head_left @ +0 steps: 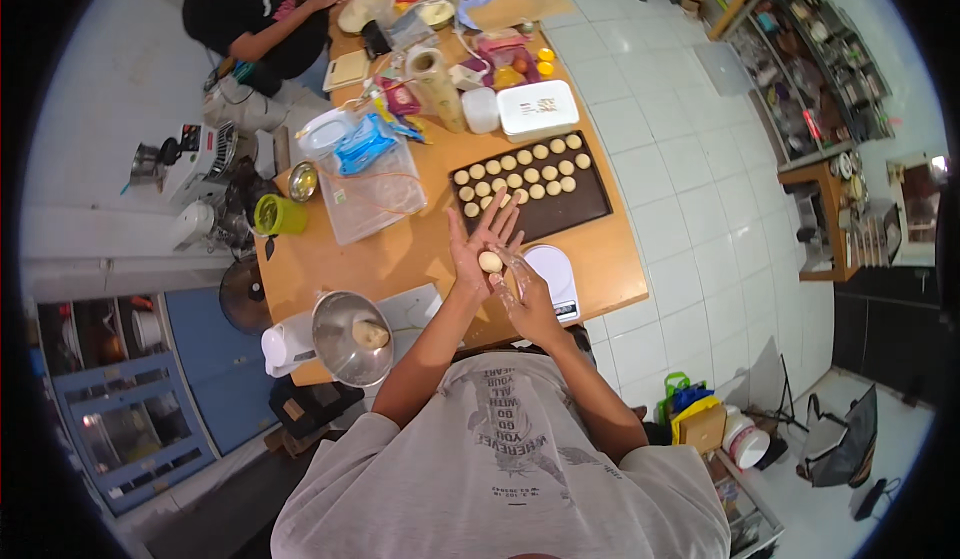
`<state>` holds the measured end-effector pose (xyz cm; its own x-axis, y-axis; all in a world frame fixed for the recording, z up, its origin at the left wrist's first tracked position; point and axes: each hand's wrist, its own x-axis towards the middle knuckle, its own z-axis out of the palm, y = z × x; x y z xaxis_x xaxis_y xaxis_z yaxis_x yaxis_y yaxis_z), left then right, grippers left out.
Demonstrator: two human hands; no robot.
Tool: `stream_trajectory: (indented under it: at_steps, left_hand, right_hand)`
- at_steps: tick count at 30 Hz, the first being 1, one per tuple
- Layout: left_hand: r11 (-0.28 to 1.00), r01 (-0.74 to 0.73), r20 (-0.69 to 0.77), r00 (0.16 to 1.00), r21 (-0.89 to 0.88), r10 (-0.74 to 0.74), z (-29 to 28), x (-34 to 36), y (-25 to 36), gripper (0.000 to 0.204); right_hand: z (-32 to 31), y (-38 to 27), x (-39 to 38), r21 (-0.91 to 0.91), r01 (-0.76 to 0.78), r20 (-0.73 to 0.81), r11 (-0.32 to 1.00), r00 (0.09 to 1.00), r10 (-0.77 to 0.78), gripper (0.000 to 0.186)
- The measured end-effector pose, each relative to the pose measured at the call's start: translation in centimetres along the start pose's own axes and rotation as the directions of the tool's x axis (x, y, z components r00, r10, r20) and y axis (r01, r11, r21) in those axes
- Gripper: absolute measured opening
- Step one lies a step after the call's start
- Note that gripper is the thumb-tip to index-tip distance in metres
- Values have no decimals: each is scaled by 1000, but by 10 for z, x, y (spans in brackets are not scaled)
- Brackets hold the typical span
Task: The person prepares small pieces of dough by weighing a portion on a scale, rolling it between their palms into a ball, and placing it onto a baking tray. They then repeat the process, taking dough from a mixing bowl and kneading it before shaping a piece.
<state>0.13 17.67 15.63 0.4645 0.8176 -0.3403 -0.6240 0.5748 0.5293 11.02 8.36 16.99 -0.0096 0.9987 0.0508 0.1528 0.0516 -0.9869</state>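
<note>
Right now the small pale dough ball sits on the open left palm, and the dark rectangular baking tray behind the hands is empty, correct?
Not quite. The small pale dough ball does sit on the open left hand, but the dark rectangular baking tray is not empty: the head view shows rows of similar pale dough balls on its left part.

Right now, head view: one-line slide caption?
Left hand cradles a dough ball, right hand beside it, above a wooden table with a dark tray of dough balls.

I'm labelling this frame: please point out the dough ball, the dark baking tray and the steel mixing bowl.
dough ball [490, 261], head view, its top.
dark baking tray [590, 202], head view, bare right part.
steel mixing bowl [335, 331], head view, inner wall.
</note>
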Motion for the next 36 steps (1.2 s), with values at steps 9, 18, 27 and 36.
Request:
stream_trajectory:
  at_steps: [9, 18, 27, 36]
  left_hand:
    - [968, 44, -316, 948, 246, 37, -5, 49, -125, 77]
    - [920, 143, -302, 953, 364, -29, 0, 97, -215, 47]
    - [915, 198, -411, 911, 351, -40, -33, 165, -234, 34]
    - [947, 266, -495, 857, 182, -146, -20, 227, -195, 48]
  right_hand:
    - [-98, 72, -21, 209, -427, 142, 880, 903, 405, 39]
    - [-191, 169, -4, 315, -456, 104, 833, 888, 447, 29]
    - [-216, 228, 85, -67, -350, 62, 934, 933, 355, 35]
    - [-219, 264, 160, -445, -47, 171, 894, 976, 136, 45]
